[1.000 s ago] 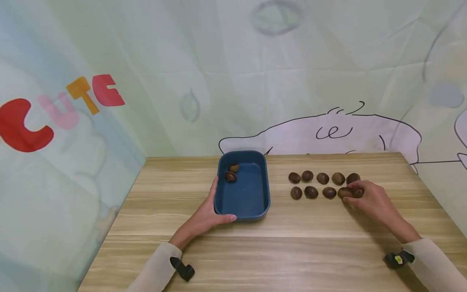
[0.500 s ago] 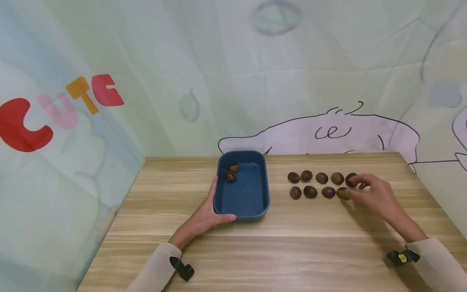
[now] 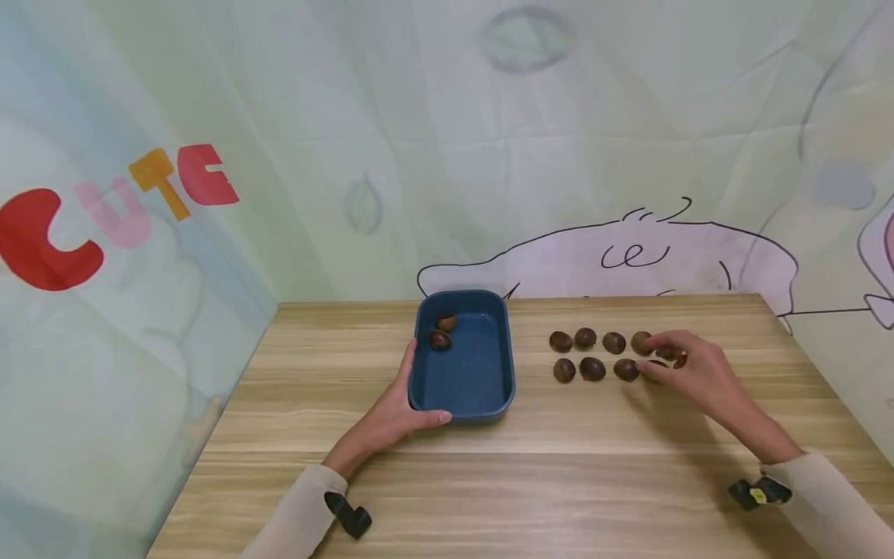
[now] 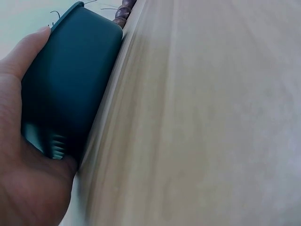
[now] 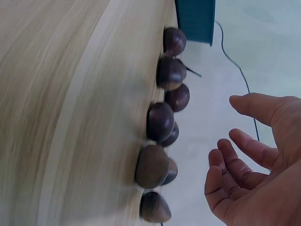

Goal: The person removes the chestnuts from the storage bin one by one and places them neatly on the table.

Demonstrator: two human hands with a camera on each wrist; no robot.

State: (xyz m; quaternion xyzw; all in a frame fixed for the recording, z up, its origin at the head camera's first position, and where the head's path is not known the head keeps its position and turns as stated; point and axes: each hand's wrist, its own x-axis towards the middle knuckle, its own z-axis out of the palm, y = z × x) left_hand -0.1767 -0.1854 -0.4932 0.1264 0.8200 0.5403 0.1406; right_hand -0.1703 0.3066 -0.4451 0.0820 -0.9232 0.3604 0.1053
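Note:
My left hand (image 3: 393,411) holds the near-left corner of a deep blue rectangular box (image 3: 464,384), its thumb along the front wall and its fingers along the left side. Two chestnuts, one glossy (image 3: 440,340), lie inside the box. Right of it, brown chestnuts (image 3: 592,369) stand in two rows on the table. My right hand (image 3: 698,373) hovers over the right end of the rows, partly hiding several of them in the head view. In the right wrist view its thumb and fingers are apart and relaxed above the chestnuts (image 5: 160,121), with nothing between them.
The wooden table (image 3: 489,497) ends at the back against a printed fabric backdrop (image 3: 314,155) with cartoon shapes and letters. Small black devices (image 3: 349,516) are strapped on both sleeves.
My right hand first touches the right end of the front row, then lifts and shifts right, and now has come left over the rows. The left hand and the box stay still.

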